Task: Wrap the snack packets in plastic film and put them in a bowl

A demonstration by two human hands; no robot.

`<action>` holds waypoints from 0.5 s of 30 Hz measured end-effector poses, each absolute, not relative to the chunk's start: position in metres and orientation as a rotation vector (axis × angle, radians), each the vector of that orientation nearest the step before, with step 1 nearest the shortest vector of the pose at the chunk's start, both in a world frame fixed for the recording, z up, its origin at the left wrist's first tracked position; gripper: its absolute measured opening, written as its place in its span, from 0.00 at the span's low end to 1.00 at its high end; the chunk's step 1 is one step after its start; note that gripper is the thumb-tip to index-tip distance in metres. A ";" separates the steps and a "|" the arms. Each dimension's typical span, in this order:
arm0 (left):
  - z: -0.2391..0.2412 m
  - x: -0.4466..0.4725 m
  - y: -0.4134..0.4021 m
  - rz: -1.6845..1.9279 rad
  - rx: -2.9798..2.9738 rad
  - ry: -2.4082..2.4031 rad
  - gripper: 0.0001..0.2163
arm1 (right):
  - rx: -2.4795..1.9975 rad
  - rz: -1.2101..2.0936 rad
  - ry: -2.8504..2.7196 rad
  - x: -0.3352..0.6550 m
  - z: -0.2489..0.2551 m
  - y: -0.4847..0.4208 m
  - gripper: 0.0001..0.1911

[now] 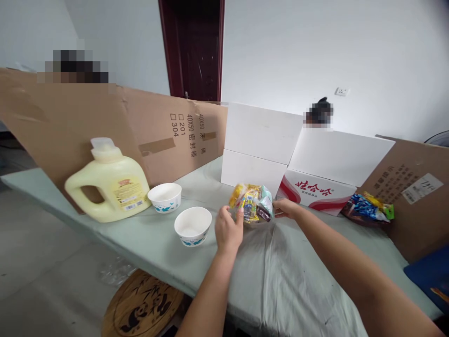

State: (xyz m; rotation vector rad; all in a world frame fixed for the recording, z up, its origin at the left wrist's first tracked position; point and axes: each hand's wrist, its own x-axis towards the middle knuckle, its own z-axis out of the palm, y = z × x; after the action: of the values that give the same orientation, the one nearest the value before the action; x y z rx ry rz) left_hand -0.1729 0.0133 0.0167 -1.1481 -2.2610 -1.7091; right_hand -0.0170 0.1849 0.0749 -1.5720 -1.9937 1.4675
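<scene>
Between my two hands is a clear bowl of wrapped snacks [251,202], heaped with yellow, pale green and dark packets, over the green-covered table [280,281]. My left hand [228,227] grips its near left side, thumb up against the packets. At the right side, my right hand [286,208] has its fingers closed on the edge; its fingertips are partly hidden. To the left of my left hand stands a white paper bowl with blue flowers [192,225]. Another such bowl [164,196] sits behind it, beside a pale yellow detergent jug [115,187].
Brown cardboard [154,126] and white boxes [261,133] form a barrier across the table's back. A dark bowl of snack packets [368,209] lies at right, near a blue object [430,271]. Below the table's left edge is a wooden panda stool [140,304]. Two people's blurred heads show behind the barrier.
</scene>
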 end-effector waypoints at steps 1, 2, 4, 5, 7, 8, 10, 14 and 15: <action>0.018 -0.178 0.012 -1.685 -1.141 -2.244 0.27 | -1.579 1.391 -2.053 -0.012 0.084 0.184 0.18; 0.020 -0.180 0.011 -1.650 -1.170 -2.220 0.32 | -1.578 1.307 -2.113 -0.009 0.092 0.183 0.18; 0.023 -0.178 0.010 -1.577 -1.300 -2.166 0.41 | -1.545 1.138 -2.230 -0.009 0.108 0.177 0.15; 0.024 -0.173 0.010 -1.536 -1.389 -2.142 0.45 | -1.516 1.062 -2.287 -0.012 0.114 0.173 0.12; 0.026 -0.159 0.011 -1.440 -1.554 -2.128 0.49 | -1.443 0.944 -2.388 -0.024 0.121 0.161 0.06; 0.027 -0.152 0.012 -1.382 -1.618 -2.144 0.48 | -1.407 0.902 -2.429 -0.031 0.123 0.155 0.06; 0.029 -0.140 0.014 -1.274 -1.686 -2.226 0.42 | -1.355 0.849 -2.488 -0.043 0.123 0.144 0.07; 0.029 -0.134 0.016 -1.180 -1.671 -2.364 0.36 | -1.360 0.856 -2.543 -0.044 0.119 0.140 0.10; 0.029 -0.135 0.016 -1.170 -1.672 -2.367 0.36 | -1.371 0.868 -2.550 -0.040 0.118 0.141 0.14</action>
State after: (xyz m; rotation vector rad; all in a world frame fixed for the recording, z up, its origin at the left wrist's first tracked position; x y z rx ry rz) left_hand -0.1346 0.0159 0.0292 -1.6720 -2.3667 -1.1699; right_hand -0.0397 0.1412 0.1182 -1.3712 -2.5503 0.8681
